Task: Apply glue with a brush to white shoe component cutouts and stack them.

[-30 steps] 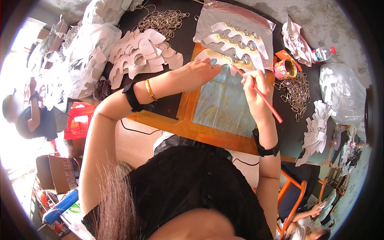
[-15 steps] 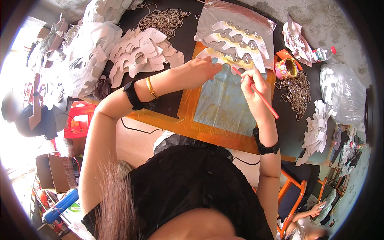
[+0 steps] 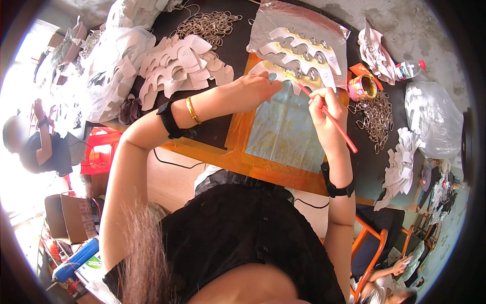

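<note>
My right hand point(image 3: 326, 107) is closed round a slim red brush point(image 3: 344, 135), whose tip touches the near edge of a white scalloped cut-out piece point(image 3: 310, 81). Yellowish glue and metal rings lie along that piece. At its left end my left hand point(image 3: 260, 90) has its fingers bent together, pinching the piece's edge; the fingertips are partly hidden. Two similar glued pieces with rings point(image 3: 304, 50) lie in rows just beyond. All three rest at the far part of a work mat point(image 3: 283, 137) with a blue-grey sheet and orange tape border.
An opened tub of yellow glue point(image 3: 362, 87) stands right of the pieces, beside a pile of metal rings point(image 3: 375, 119). More rings point(image 3: 207, 25) and stacked white cut-outs point(image 3: 177, 66) lie left. Plastic bags point(image 3: 433, 119) and a bottle point(image 3: 409, 69) are at right. Two other people work nearby.
My right hand and the brush have shifted slightly to the right along the nearest piece. My left hand stays at the piece's left end.
</note>
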The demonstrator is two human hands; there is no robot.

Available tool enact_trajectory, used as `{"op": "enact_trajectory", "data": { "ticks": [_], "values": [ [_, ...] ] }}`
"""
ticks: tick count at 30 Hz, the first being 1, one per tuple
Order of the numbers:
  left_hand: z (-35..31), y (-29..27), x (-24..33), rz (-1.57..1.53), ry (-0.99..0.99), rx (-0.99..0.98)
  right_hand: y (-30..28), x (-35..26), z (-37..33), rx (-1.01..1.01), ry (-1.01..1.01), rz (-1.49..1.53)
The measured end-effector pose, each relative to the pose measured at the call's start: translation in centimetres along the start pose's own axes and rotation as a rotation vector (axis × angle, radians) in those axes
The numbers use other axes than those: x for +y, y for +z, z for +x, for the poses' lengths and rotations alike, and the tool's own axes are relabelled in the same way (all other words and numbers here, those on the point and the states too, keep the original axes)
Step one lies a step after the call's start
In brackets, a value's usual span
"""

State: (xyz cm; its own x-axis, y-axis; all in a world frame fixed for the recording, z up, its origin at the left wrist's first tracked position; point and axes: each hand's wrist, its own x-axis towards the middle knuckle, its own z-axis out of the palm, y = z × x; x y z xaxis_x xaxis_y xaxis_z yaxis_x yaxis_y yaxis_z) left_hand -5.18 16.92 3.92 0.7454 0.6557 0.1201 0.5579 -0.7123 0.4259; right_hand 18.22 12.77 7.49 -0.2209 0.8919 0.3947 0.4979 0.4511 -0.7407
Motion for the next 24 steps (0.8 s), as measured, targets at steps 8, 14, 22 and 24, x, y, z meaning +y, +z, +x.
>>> {"op": "enact_trajectory", "data": {
  "ticks": [8, 14, 22, 24],
  "values": [
    [0.1, 0.0, 0.0, 0.014, -0.015, -0.016, 0.6, -0.1, 0.1, -0.055, -0.058, -0.023],
    [0.0, 0.0, 0.0, 0.0, -0.027, -0.025, 0.6, 0.0, -0.4, -0.129, -0.211, -0.116],
    [0.1, 0.3, 0.0, 0.028, -0.013, 0.009, 1.3, -0.1, -2.0, -0.148, -0.296, -0.239],
    [0.0, 0.1, 0.0, 0.04, -0.018, -0.009, 1.5, 0.1, -2.2, -0.159, -0.319, -0.268]
  ]
}}
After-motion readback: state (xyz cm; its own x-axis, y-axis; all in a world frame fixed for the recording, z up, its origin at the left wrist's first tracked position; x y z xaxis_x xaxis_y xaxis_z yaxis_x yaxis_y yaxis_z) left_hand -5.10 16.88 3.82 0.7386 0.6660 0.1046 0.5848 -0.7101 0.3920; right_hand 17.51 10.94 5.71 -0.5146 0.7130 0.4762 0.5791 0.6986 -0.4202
